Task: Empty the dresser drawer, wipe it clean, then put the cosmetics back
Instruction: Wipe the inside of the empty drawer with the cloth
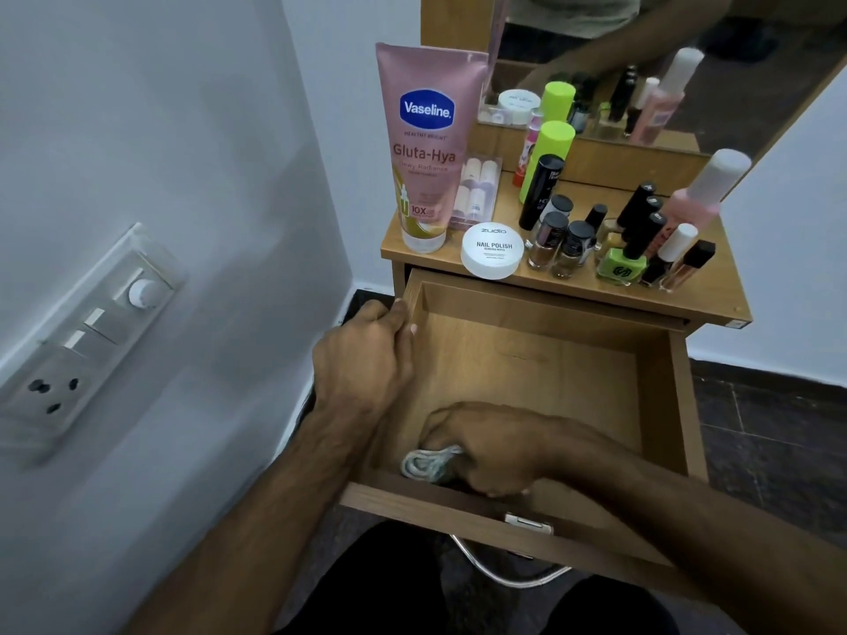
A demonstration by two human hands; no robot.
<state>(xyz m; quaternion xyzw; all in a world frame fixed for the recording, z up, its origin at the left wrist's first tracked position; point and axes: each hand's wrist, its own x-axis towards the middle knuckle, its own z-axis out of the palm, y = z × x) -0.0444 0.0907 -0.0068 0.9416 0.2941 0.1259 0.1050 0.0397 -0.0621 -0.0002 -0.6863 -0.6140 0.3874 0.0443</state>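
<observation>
Drawer stood pulled out. Our left hand gripped its left wall, fingers curled over the rim. Our right hand clutched a bunched cloth against the near-left floor. Cosmetics sat on the dresser top.

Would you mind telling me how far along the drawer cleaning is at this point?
Emptying looks done: the drawer holds no cosmetics, and the Vaseline tube, wipes tub and polish bottles stand on the dresser top. Wiping is in hand: the right hand presses a cloth into the near left corner while the left hand grips the drawer's side. Putting the cosmetics back remains.
</observation>
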